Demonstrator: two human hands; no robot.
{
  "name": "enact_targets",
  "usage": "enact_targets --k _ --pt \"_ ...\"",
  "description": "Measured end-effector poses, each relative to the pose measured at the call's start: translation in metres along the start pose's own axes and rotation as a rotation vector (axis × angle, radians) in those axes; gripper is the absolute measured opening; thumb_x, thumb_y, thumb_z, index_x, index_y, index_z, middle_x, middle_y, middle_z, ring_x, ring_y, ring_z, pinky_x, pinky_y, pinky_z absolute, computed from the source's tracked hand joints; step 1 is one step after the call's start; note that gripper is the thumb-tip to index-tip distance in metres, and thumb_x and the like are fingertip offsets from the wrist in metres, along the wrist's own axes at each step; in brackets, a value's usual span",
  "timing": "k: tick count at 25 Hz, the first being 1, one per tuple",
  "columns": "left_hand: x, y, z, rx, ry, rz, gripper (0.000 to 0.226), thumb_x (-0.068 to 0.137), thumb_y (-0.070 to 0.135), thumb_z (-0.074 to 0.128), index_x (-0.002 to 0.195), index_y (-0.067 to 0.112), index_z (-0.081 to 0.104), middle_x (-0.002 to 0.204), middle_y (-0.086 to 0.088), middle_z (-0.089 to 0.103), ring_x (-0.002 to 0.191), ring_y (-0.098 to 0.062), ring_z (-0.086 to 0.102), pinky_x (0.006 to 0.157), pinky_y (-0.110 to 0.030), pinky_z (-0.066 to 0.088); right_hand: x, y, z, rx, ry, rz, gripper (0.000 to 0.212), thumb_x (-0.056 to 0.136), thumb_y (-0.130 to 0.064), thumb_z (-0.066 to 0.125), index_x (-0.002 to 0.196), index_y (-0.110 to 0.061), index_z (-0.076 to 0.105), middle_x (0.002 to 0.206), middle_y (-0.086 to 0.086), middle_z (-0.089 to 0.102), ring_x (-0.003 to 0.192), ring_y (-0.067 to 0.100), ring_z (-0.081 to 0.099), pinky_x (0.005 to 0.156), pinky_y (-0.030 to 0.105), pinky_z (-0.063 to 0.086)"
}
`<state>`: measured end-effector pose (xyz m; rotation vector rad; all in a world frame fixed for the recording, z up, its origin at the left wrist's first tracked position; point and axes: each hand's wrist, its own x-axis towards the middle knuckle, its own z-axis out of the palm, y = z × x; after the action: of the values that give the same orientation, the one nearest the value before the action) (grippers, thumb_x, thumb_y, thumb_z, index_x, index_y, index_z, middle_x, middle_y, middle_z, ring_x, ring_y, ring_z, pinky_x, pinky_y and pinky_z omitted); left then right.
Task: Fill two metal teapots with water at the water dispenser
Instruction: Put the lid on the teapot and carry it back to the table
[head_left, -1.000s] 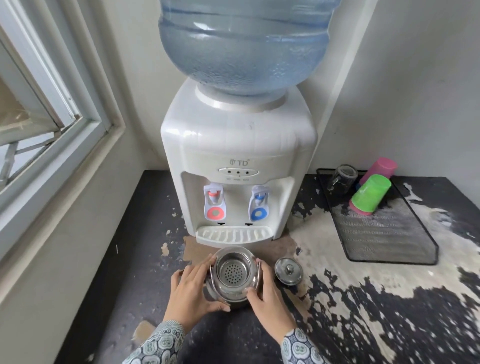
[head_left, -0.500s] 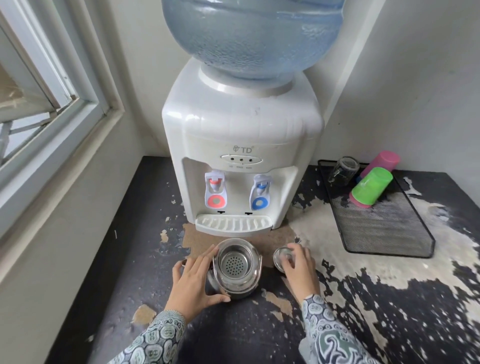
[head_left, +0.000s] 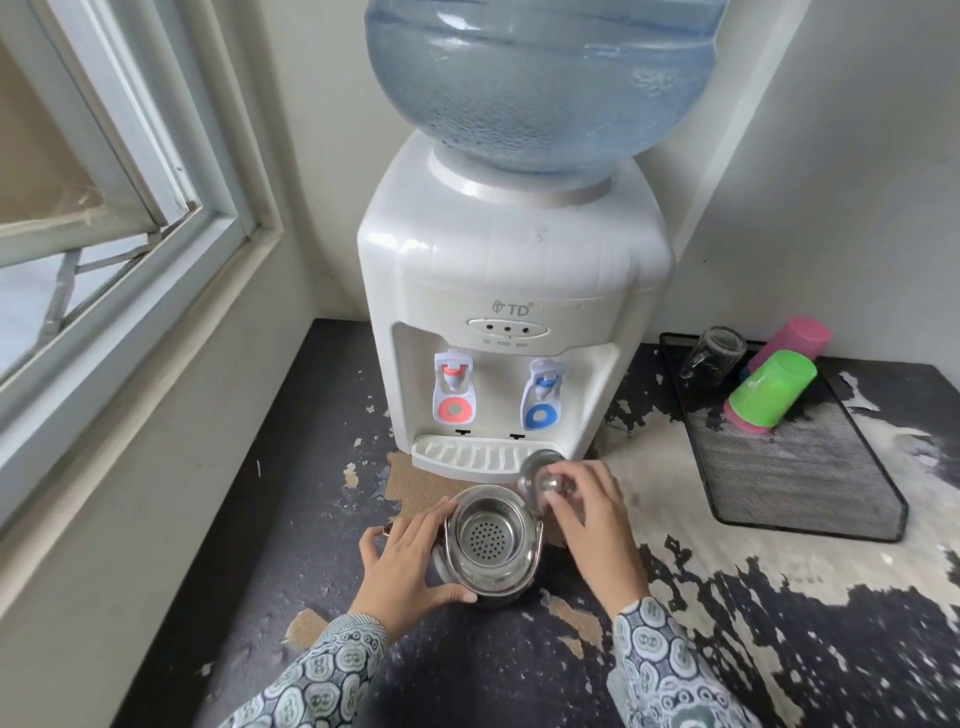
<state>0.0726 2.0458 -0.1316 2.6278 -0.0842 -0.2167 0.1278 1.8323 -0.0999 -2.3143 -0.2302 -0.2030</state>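
A metal teapot (head_left: 491, 545) stands open on the counter in front of the white water dispenser (head_left: 511, 322), its perforated strainer basket showing inside. My left hand (head_left: 402, 564) rests against the teapot's left side. My right hand (head_left: 589, 514) holds the teapot's round metal lid (head_left: 537, 480) by its knob, tilted and lifted just right of the pot's rim, near the drip tray (head_left: 480, 457). The dispenser has a red tap (head_left: 453, 387) and a blue tap (head_left: 544, 397). Only one teapot is in view.
A black mesh tray (head_left: 810, 483) at the right holds a green cup (head_left: 774, 389), a pink cup (head_left: 792, 340) and a glass (head_left: 717, 351), all lying down. A window frame (head_left: 156, 270) runs along the left. The dark counter (head_left: 291, 545) has peeling patches.
My right hand left the teapot, reached to the lid lying on the counter to the right, and has now lifted it toward the pot. My left hand stayed on the teapot.
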Motion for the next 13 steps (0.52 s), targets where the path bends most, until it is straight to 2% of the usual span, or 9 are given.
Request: enact_targets --k 2,5,8,13 --pt "0.0 0.002 -0.001 0.007 -0.013 -0.01 0.106 0.05 0.086 0.043 0.142 0.041 0.016 0.142 0.028 0.028 0.129 0.002 0.025 0.101 -0.034 0.004 -0.003 -0.017 0.009 -0.056 -0.108 -0.105 0.023 0.084 -0.02 0.06 0.107 -0.018 0.06 0.109 -0.004 0.053 0.096 0.013 0.052 0.084 0.024 0.048" --pt "0.0 0.004 -0.003 -0.008 -0.018 -0.017 0.106 0.05 0.085 0.048 0.141 0.041 0.016 0.141 0.027 0.029 0.128 0.002 0.027 0.098 -0.031 0.004 -0.01 -0.023 0.023 -0.186 -0.228 -0.202 0.026 0.087 -0.022 0.056 0.112 -0.019 0.057 0.114 -0.004 0.055 0.104 0.011 0.048 0.093 0.029 0.043" --pt "0.0 0.005 -0.003 -0.013 -0.025 -0.026 0.105 0.052 0.082 0.053 0.141 0.042 0.017 0.143 0.027 0.028 0.128 0.001 0.026 0.102 -0.035 0.006 -0.016 -0.019 0.028 -0.277 -0.266 -0.264 0.026 0.088 -0.021 0.054 0.115 -0.022 0.054 0.115 -0.007 0.052 0.105 0.009 0.047 0.093 0.028 0.04" --pt "0.002 0.004 -0.003 -0.019 -0.027 -0.029 0.105 0.052 0.081 0.055 0.141 0.041 0.017 0.143 0.027 0.028 0.129 0.001 0.025 0.099 -0.034 0.005 -0.02 -0.02 0.033 -0.217 -0.26 -0.225 0.024 0.088 -0.015 0.054 0.112 -0.019 0.054 0.115 -0.004 0.051 0.103 0.013 0.052 0.089 0.029 0.047"
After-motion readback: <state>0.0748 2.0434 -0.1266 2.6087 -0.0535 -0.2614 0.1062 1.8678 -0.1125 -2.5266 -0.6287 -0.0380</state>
